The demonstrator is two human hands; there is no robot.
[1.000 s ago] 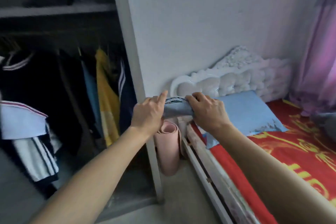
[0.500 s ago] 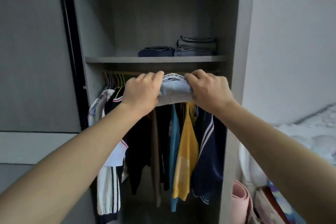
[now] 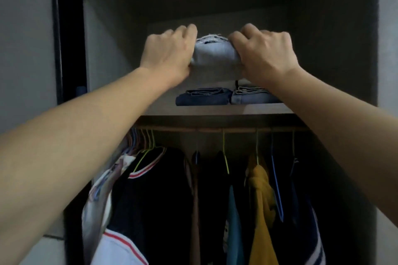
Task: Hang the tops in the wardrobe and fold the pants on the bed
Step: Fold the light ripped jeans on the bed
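As left hand (image 3: 170,54) and right hand (image 3: 265,54) clutch folded jeans (image 3: 213,51) (pale), shelf (image 3: 215,110) lies below.

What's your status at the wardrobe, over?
Both gripping: left hand and right hand on folded jeans, held above the shelf. Dark pair and light stack lie on it below the hands. Bare shelf to their left.

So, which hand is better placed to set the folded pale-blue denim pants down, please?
Probably left: the left hand grips the pants above the low dark-blue folded jeans; the right hand is over a taller pale stack.
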